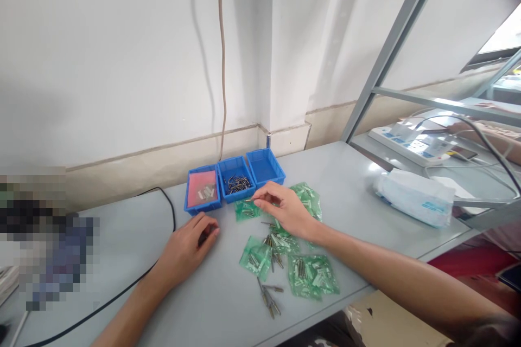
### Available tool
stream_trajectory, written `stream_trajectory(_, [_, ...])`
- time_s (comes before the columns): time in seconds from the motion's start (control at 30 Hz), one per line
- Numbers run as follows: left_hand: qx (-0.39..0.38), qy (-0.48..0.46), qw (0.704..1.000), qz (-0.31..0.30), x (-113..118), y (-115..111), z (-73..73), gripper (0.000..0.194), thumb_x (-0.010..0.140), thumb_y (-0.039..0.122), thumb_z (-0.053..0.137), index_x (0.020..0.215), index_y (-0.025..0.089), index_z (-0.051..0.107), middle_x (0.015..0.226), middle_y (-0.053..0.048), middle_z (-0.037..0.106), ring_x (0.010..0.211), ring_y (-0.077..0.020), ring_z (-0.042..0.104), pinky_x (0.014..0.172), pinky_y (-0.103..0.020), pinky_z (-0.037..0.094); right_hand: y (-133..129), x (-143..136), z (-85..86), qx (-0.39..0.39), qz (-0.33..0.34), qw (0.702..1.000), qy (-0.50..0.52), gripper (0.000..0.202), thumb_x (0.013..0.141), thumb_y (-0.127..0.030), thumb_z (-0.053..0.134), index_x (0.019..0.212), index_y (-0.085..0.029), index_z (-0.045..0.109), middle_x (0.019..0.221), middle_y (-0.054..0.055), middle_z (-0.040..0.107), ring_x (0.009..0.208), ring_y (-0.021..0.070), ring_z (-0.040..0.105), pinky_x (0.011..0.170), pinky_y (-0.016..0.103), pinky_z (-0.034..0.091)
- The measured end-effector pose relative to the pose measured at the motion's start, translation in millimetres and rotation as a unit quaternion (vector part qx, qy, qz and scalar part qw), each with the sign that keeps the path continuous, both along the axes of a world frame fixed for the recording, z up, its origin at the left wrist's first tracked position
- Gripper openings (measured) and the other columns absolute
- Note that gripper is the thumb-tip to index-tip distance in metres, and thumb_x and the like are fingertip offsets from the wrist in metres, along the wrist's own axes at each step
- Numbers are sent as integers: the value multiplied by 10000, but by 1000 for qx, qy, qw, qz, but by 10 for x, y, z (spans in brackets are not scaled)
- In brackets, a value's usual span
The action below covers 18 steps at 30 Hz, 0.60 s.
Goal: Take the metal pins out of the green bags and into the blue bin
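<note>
My right hand [283, 209] is above the green plastic bags and pinches a thin metal pin [249, 199] with a brassy tint between thumb and forefinger. On the grey table my left hand [191, 244] rests with fingers curled and thumb close to the forefinger; what is inside, if anything, is hidden. Similar dark pins [238, 184] fill the middle blue bin [233, 162]. A pile of loose metal pins [269, 298] lies near the table's front edge. Around my right wrist are several green bags, among them one bag [313, 276] with pins and white labels.
The left blue bin [191, 207] holds a pink sheet [196, 180] and small clear pieces. A third blue bin [264, 165] stands to the right. A black cable [122, 288] crosses the table at left. At right are a white plastic packet [415, 198] and metal frame [391, 49].
</note>
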<state>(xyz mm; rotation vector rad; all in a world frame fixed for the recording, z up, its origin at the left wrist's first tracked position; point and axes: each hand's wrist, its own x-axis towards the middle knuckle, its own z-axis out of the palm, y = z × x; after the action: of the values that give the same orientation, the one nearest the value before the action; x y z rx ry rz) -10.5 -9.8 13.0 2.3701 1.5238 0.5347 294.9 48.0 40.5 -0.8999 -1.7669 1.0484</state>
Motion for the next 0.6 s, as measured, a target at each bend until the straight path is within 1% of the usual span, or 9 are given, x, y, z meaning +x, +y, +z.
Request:
stream_trajectory(0.07, [14,4,1000,-3,2,-1,-9,286,1116,469,418,1111,266,620,977,-27,639,844,-204,641,755,-313,490,9,-1,-3,-30,7,1000,4,158,999,-403,685,984,-259,749,914,26,665,791,193,595,704,325,457])
stream_trajectory(0.17, [35,12,999,-15,8,-2,-37,261,1117,437,427,1125,261,620,988,-25,649,846,-196,655,763,-307,492,15,-3,7,-77,16,997,11,247,1009,-469,647,937,-239,697,792,3,603,695,176,539,621,302,413])
stream_trajectory(0.23, [65,40,997,-12,18,-6,-63,250,1120,426,427,1128,257,612,1010,-27,662,848,-197,667,749,-307,481,23,-5,11,-96,10,995,7,304,1018,-508,613,897,-233,658,720,-15,547,639,164,491,573,287,372])
stream_trajectory(0.27, [89,64,994,6,25,-10,-76,254,1120,430,426,1116,253,608,1015,-32,669,846,-204,671,720,-310,467,30,-6,10,-106,6,994,3,339,1021,-529,597,865,-231,638,682,-27,506,605,154,451,550,281,344])
stream_trajectory(0.33, [136,121,981,61,43,-20,-102,288,1117,462,427,1049,239,597,1000,-47,678,836,-228,675,649,-319,421,48,-8,2,-137,2,991,4,417,1014,-576,583,784,-228,581,620,-47,417,551,136,364,515,274,287])
stream_trajectory(0.4, [163,169,966,112,62,-31,-119,347,1110,508,423,957,233,570,940,-57,674,804,-246,669,590,-322,365,67,-11,-11,-176,3,984,23,468,993,-612,594,734,-229,524,588,-62,351,522,124,303,496,272,241])
stream_trajectory(0.5, [153,195,959,139,83,-47,-121,393,1103,542,411,883,237,525,864,-49,661,727,-238,653,541,-309,297,88,-21,-27,-218,10,973,70,447,954,-605,646,737,-227,544,571,-74,345,498,110,275,489,272,207])
stream_trajectory(0.6, [127,184,965,140,96,-57,-101,387,1093,540,422,866,239,507,838,-39,661,688,-222,648,519,-295,257,96,-32,-21,-259,18,958,120,394,916,-547,705,742,-212,591,585,-70,394,495,97,290,493,265,204])
